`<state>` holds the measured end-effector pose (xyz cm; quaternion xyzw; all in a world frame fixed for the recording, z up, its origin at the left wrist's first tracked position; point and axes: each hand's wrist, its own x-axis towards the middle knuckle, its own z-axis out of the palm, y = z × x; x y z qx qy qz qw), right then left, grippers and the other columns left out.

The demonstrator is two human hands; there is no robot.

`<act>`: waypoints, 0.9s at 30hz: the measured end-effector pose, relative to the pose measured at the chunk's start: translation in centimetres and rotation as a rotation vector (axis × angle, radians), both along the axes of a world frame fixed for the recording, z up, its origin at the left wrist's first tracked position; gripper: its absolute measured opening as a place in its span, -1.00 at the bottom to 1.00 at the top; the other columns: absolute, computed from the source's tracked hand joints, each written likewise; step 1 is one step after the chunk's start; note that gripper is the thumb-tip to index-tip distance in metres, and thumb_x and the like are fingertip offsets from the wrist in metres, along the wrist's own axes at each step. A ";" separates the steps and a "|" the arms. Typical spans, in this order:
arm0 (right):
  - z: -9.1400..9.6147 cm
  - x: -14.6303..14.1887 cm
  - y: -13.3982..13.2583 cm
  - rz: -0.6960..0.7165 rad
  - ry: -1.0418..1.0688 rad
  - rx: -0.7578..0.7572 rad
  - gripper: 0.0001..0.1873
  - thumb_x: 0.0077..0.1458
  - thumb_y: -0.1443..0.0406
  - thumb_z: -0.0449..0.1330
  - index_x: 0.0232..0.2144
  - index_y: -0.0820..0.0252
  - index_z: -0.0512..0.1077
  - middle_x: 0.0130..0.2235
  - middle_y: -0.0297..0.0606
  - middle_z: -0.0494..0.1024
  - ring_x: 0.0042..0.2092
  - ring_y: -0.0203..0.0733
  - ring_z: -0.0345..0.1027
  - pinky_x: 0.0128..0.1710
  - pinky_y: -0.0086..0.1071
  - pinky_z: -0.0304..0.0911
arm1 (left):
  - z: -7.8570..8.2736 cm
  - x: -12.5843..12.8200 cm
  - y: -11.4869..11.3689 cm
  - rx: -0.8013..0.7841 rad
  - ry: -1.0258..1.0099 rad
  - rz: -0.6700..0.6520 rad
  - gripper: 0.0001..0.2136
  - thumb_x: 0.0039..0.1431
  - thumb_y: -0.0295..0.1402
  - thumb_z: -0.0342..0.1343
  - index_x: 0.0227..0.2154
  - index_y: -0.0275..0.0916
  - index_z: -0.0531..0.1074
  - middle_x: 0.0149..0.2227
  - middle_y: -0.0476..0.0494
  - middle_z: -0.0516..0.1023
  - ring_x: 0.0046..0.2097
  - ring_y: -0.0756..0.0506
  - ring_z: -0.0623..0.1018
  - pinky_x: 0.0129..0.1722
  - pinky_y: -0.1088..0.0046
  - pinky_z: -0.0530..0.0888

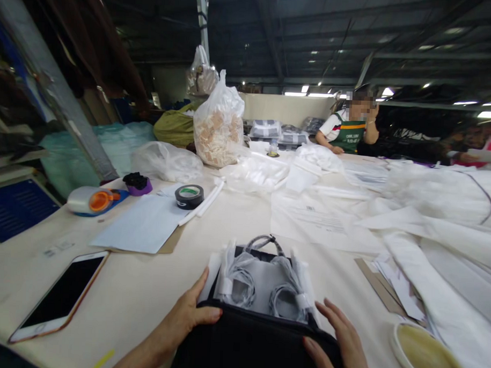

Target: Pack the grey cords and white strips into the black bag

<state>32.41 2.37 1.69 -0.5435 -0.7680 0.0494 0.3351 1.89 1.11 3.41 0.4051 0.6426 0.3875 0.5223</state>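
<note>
A black fabric case [248,345] lies open at the near edge of the table. Inside it are coiled white and grey cables [262,281] in clear wrapping. My left hand [188,316] grips the case's near left edge, thumb pressed on the black flap. My right hand [340,337] rests on the case's right side with the fingers spread flat.
A phone [60,298] lies at the near left. Farther back are a tape dispenser [94,200], a black tape roll [189,196], a sheet of paper [143,226] and a plastic bag of tan pieces [218,126]. White bags [437,233] cover the right. A bowl [425,354] sits near right. A person [348,131] works at the far side.
</note>
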 end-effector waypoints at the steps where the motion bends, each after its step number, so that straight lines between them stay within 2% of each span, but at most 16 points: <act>1: 0.2 -0.1 0.1 0.060 -0.112 0.146 -0.60 0.09 0.22 0.07 0.01 0.05 0.26 0.10 -0.09 0.29 0.08 0.05 0.21 -0.05 -0.13 0.26 | -0.1 0.0 0.0 0.021 0.035 -0.007 -0.01 -0.26 -0.14 0.20 0.22 -0.37 -0.16 0.25 -0.22 -0.01 0.24 -0.26 0.03 0.22 0.22 -0.04; 3: 0.9 -0.8 0.0 0.163 -0.307 0.373 -0.55 0.06 0.40 0.00 0.01 0.02 0.28 0.10 -0.13 0.29 0.12 0.03 0.14 0.06 -0.04 0.08 | -0.1 0.0 -0.1 0.074 0.121 -0.021 -0.06 -0.23 -0.12 0.17 0.21 -0.37 -0.11 0.26 -0.21 -0.05 0.26 -0.25 -0.01 0.22 0.23 -0.08; 4: 1.3 -1.4 -0.1 0.228 -0.386 0.436 -0.49 0.02 0.47 -0.04 0.02 0.05 0.28 0.08 -0.16 0.32 0.13 -0.02 0.13 0.11 -0.04 -0.02 | -0.1 0.1 -0.1 0.098 0.161 -0.029 -0.08 -0.22 -0.12 0.16 0.21 -0.37 -0.08 0.26 -0.21 -0.06 0.26 -0.25 -0.03 0.23 0.24 -0.10; 6: 1.9 -2.8 -0.6 0.310 -0.492 0.465 -0.42 -0.05 0.54 -0.08 0.06 0.17 0.26 0.05 -0.19 0.38 0.12 -0.12 0.13 0.16 -0.13 -0.14 | 0.1 0.3 -0.2 0.125 0.222 -0.039 -0.11 -0.22 -0.10 0.13 0.20 -0.37 -0.04 0.27 -0.21 -0.08 0.27 -0.25 -0.06 0.23 0.25 -0.13; 8: 2.3 -4.2 -1.2 0.288 -0.532 0.477 -0.51 0.01 0.47 -0.06 0.04 0.31 0.26 0.04 -0.13 0.39 0.11 -0.10 0.15 0.15 -0.16 -0.13 | 0.4 0.5 -0.3 0.127 0.239 -0.045 -0.11 -0.22 -0.10 0.12 0.19 -0.39 -0.02 0.27 -0.24 -0.10 0.27 -0.24 -0.07 0.23 0.25 -0.13; 10: 2.3 -5.5 -1.7 0.198 -0.530 0.517 -0.56 0.10 0.28 0.00 0.01 0.38 0.29 0.04 0.01 0.38 0.09 0.04 0.16 0.12 -0.06 -0.10 | 0.7 0.7 -0.6 0.126 0.234 -0.046 -0.12 -0.23 -0.13 0.12 0.18 -0.42 0.00 0.27 -0.28 -0.13 0.27 -0.22 -0.09 0.23 0.26 -0.15; 12: 2.0 -6.4 -2.0 0.140 -0.508 0.551 -0.49 0.10 0.11 0.03 0.01 0.34 0.29 0.02 0.07 0.38 0.06 0.14 0.19 0.08 0.02 -0.11 | 1.1 0.9 -0.9 0.137 0.214 -0.051 -0.16 -0.23 -0.15 0.11 0.17 -0.41 0.05 0.27 -0.27 -0.14 0.27 -0.21 -0.09 0.23 0.28 -0.15; 14: 1.6 -7.0 -2.1 0.117 -0.466 0.539 -0.47 0.10 0.04 0.01 0.04 0.21 0.28 0.02 0.04 0.38 0.04 0.16 0.22 0.07 0.04 -0.12 | 1.7 1.1 -1.2 0.152 0.192 -0.060 -0.23 -0.21 -0.16 0.10 0.14 -0.35 0.13 0.27 -0.21 -0.09 0.27 -0.21 -0.06 0.22 0.29 -0.07; 16: 1.0 -7.3 -2.0 0.101 -0.416 0.524 -0.50 0.11 0.03 -0.01 0.03 0.13 0.28 0.02 -0.01 0.38 0.04 0.15 0.23 0.07 0.04 -0.13 | 2.6 1.4 -1.2 0.143 0.234 -0.086 -0.31 -0.19 -0.18 0.08 0.09 -0.31 0.19 0.21 -0.21 0.11 0.22 -0.23 0.12 0.16 0.29 0.11; 19: 0.4 -7.3 -1.6 0.092 -0.387 0.543 -0.51 0.08 0.04 0.02 0.01 0.13 0.31 0.01 0.01 0.40 0.03 0.17 0.24 0.06 0.03 -0.11 | 4.1 2.0 -0.3 0.066 0.461 -0.131 -0.47 -0.08 -0.12 0.01 -0.03 -0.28 0.25 -0.09 -0.18 0.47 -0.04 -0.19 0.44 -0.07 0.32 0.37; 21: 0.3 -7.1 -1.4 0.103 -0.418 0.556 -0.50 0.06 0.07 0.05 0.01 0.15 0.31 0.00 0.04 0.40 0.02 0.18 0.25 0.05 0.03 -0.10 | 5.0 2.5 0.8 0.013 0.604 -0.125 -0.54 -0.03 -0.07 -0.05 -0.15 -0.32 0.28 -0.24 -0.21 0.51 -0.17 -0.19 0.49 -0.18 0.32 0.40; 23: 0.2 -6.9 -1.3 0.128 -0.490 0.564 -0.48 0.04 0.09 0.06 0.03 0.17 0.29 0.00 0.08 0.40 0.01 0.19 0.26 0.04 0.05 -0.10 | 5.4 3.1 2.1 0.001 0.726 -0.101 -0.55 -0.05 -0.07 -0.02 -0.23 -0.38 0.30 -0.23 -0.32 0.47 -0.16 -0.26 0.47 -0.17 0.25 0.38; 25: 0.2 -6.6 -1.3 0.147 -0.556 0.567 -0.44 0.03 0.10 0.07 0.07 0.20 0.25 0.00 0.10 0.39 0.02 0.21 0.25 0.03 0.07 -0.11 | 5.6 3.8 3.1 0.027 0.868 -0.092 -0.59 -0.09 -0.14 0.02 -0.27 -0.38 0.33 -0.15 -0.42 0.40 -0.05 -0.33 0.39 -0.09 0.16 0.30; 27: 0.1 -6.4 -1.3 0.151 -0.582 0.559 -0.43 0.03 0.11 0.07 0.08 0.20 0.23 0.00 0.10 0.39 0.02 0.20 0.25 0.03 0.07 -0.11 | 5.7 4.3 3.7 0.054 0.980 -0.104 -0.68 -0.07 -0.22 0.01 -0.30 -0.35 0.36 -0.11 -0.42 0.38 0.02 -0.35 0.33 -0.02 0.13 0.24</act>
